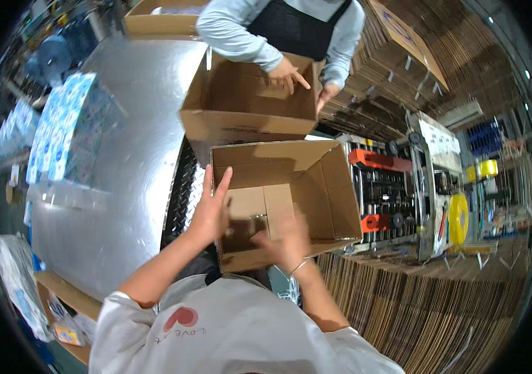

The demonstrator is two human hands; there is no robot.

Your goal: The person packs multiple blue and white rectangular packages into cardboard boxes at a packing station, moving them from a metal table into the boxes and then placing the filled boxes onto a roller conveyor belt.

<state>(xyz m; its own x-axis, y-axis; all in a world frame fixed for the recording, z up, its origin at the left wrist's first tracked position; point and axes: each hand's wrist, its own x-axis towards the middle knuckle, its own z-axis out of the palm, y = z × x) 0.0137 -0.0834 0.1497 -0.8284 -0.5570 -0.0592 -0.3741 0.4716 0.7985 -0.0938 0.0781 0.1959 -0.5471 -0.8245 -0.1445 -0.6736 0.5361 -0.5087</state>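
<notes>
An open cardboard box (291, 187) is sitting in front of the person, its near wall between both hands. The left hand (211, 209) is pressing flat, fingers spread, against the box's left edge, gripping nothing. The right hand (288, 237) is reaching inside over the bottom flaps; blur is hiding its grip. A steel table (123, 156) is flanking the left, a roller conveyor (384, 193) the right. Beyond, a co-worker's hand (288, 73) is touching a second box (247, 103).

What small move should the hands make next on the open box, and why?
Probably press the bottom flaps flat. The right hand is blurred inside the cardboard box over its flaps, and the left hand lies open against the box's left wall, bracing it.
</notes>
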